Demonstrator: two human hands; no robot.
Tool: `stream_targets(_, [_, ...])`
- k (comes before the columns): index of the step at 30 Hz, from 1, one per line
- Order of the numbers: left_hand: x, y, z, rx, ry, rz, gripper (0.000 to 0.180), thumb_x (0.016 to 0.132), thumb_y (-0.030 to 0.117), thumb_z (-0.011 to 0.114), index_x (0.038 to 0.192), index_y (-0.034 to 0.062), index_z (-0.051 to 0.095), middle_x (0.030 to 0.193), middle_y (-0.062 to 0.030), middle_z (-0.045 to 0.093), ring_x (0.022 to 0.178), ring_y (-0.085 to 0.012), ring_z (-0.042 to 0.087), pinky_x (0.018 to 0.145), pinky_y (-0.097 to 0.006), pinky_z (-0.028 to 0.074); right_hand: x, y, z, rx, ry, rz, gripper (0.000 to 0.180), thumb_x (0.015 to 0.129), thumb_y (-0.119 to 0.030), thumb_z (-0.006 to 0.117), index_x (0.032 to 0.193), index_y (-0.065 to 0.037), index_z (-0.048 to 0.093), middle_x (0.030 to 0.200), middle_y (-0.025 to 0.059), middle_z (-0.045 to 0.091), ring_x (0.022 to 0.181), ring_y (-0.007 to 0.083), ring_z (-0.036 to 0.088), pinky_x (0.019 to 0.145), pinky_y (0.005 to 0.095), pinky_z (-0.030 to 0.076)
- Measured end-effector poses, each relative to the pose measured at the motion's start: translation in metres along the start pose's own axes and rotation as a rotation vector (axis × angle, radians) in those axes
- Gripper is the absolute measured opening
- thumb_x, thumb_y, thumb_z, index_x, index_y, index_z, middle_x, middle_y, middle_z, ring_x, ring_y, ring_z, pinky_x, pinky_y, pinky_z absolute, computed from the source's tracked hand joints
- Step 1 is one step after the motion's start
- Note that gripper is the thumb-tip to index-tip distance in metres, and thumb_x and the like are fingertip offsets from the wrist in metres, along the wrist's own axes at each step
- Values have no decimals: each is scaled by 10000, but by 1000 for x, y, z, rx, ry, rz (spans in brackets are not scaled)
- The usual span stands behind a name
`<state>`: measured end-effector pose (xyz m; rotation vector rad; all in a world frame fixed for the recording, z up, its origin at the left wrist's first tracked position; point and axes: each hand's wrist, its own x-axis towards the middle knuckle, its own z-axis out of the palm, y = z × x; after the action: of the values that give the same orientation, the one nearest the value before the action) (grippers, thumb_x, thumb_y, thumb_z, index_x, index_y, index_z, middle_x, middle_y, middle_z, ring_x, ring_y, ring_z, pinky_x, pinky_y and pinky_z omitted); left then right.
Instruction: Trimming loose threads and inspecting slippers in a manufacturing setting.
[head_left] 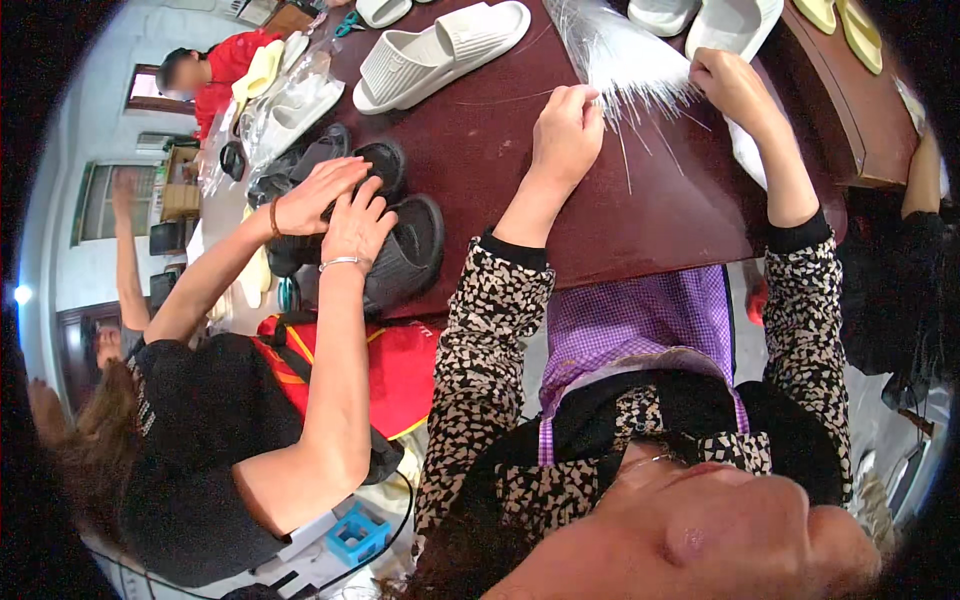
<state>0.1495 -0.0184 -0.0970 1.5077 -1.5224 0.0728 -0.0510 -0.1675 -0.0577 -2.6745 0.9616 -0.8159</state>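
Observation:
My left hand [566, 128] rests on the dark red table [480, 160] and pinches thin clear plastic strands pulled from a bundle [620, 60] that fans out between my hands. On the right, my right hand [733, 85] grips the same bundle of clear strands at its lower edge. Both my forearms wear a black-and-cream patterned sleeve. A pair of white slippers [440, 52] lies just beyond my left hand.
A person in black to my left presses both hands [335, 205] onto black slippers [400, 245]. More white and yellow slippers [845, 25] lie at the table's far edge. Clear plastic bags [285, 105] sit at the left. Another person in red sits farther off.

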Motion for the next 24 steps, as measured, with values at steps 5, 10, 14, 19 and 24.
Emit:
stream_targets(5, [0, 3, 3, -48, 16, -14, 142, 757, 17, 588, 897, -3, 598, 822, -130, 600, 677, -222, 602, 607, -297, 484, -4, -6, -24, 109, -226, -5, 140, 746, -102, 551, 773, 34, 571, 670, 169, 589, 647, 261, 585, 602, 354, 448])
stream_targets(10, [11, 35, 9, -131, 61, 94, 172, 743, 39, 602, 914, 21, 596, 889, -136, 604, 734, -277, 586, 667, -354, 471, -7, -22, -46, 413, -480, -89, 139, 734, -97, 544, 738, 41, 540, 605, 69, 545, 600, 112, 508, 561, 273, 418])
stream_targets(14, [16, 51, 21, -239, 3, 178, 175, 735, 49, 613, 908, 30, 605, 900, -130, 618, 764, -295, 583, 716, -373, 463, -5, -33, -53, 656, -551, -140, 138, 723, -106, 551, 724, 28, 519, 626, 24, 518, 609, 99, 476, 571, 257, 409])
stream_targets(19, [21, 43, 13, -248, -78, 281, 158, 756, -18, 590, 904, 19, 632, 823, -103, 633, 736, -184, 609, 623, -253, 476, -2, -40, -61, 706, -596, -143, 144, 736, -121, 555, 713, 12, 506, 649, 3, 511, 632, 89, 465, 584, 236, 395])
stream_targets(24, [11, 43, 4, -360, -68, 61, 115, 788, -15, 580, 881, 15, 641, 788, -76, 642, 705, -130, 605, 639, -233, 478, 1, -33, -55, 965, -571, -22, 146, 800, -147, 551, 821, -3, 566, 720, -12, 550, 669, 76, 486, 615, 225, 406])
